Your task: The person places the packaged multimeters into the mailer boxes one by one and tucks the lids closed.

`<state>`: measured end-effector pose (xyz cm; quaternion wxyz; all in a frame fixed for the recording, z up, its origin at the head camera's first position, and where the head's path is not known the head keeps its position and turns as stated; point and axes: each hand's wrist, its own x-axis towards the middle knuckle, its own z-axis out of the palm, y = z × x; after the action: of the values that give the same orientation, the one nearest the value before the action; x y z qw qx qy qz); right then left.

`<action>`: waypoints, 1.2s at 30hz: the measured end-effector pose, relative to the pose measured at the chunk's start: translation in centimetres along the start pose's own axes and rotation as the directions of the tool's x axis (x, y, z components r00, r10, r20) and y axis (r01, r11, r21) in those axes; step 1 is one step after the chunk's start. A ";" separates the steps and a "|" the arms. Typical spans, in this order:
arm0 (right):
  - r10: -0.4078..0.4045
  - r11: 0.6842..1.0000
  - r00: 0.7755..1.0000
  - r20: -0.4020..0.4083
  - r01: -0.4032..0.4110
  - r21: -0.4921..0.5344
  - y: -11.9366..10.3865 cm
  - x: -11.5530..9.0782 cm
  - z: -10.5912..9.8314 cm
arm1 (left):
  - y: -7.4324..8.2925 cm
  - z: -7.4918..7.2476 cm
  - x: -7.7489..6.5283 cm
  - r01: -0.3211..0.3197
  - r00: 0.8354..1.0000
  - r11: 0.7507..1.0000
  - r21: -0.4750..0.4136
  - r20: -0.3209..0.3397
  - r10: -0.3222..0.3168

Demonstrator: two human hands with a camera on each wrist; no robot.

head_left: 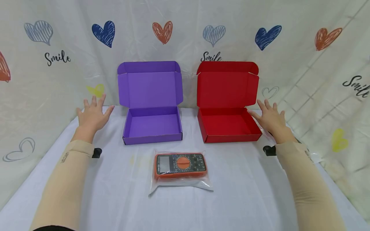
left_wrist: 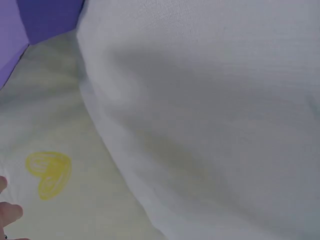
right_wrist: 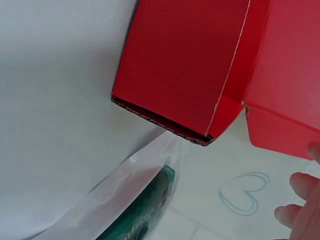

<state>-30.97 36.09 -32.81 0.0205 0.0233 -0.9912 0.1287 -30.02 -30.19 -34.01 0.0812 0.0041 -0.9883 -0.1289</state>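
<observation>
My left hand (head_left: pixel 93 117) reaches out with fingers spread, left of the purple box (head_left: pixel 154 140), and holds nothing. Only its fingertips show at the lower left corner of the left wrist view. On the other side, my right hand (head_left: pixel 271 122) has its fingers extended close beside the right wall of the red box (head_left: pixel 231 138). Both boxes are cardboard, with lids raised and bare insides. An orange and black multimeter (head_left: pixel 180 165) in a clear plastic bag lies flat in front of them. Beside the red box, a green object (right_wrist: pixel 145 205) sits in another clear bag, mostly hidden under my right arm in the head view.
A white cloth covers the table (head_left: pixel 121 192). Behind it hangs a pale curtain (head_left: pixel 185 12) printed with hearts and the word "Smile". The raised lids stand close to this curtain. Small black devices (head_left: pixel 96 153) are fixed at both wrists.
</observation>
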 end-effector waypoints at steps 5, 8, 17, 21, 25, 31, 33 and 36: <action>-0.006 1.000 0.999 0.032 0.006 0.016 -0.4 -0.2 -0.5 | 0.3 -0.2 0.0 -0.025 0.999 1.000 0.014 -0.027 0.025; -0.018 1.000 0.999 0.039 0.017 0.012 -0.6 -0.3 -0.6 | 0.5 -0.2 -0.1 -0.039 0.998 0.999 0.015 -0.042 0.039; -0.027 0.999 0.998 0.049 0.029 -0.027 -1.6 -0.9 -1.0 | 0.8 -0.4 -0.4 -0.057 0.997 0.998 0.018 -0.041 0.058; -0.027 0.999 0.998 0.052 0.029 -0.042 -1.9 -1.3 -1.2 | 0.9 -0.4 -0.5 -0.056 0.998 0.998 0.016 -0.013 0.056; -0.047 0.998 0.998 0.041 0.049 -0.050 -2.2 -1.6 -1.3 | 1.0 -0.5 -0.6 -0.056 0.998 0.998 0.011 0.014 0.055; -0.081 0.996 0.996 0.022 0.082 -0.040 -2.7 -2.3 -1.3 | 1.3 -0.4 -0.8 -0.069 0.997 0.997 -0.017 0.020 0.070; -0.089 0.995 0.996 0.026 0.090 -0.035 -3.0 -2.7 -1.2 | 1.3 -0.2 -0.9 -0.078 0.997 0.997 -0.023 0.027 0.078; -0.102 0.994 0.994 0.038 0.103 -0.029 -3.3 -3.2 -1.1 | 1.2 0.0 -0.9 -0.087 0.996 0.996 -0.025 0.034 0.088</action>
<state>-27.57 33.31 -31.03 0.0092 0.0761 -0.9908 0.1118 -29.07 -28.98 -33.86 0.0696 -0.0424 -0.9872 -0.1371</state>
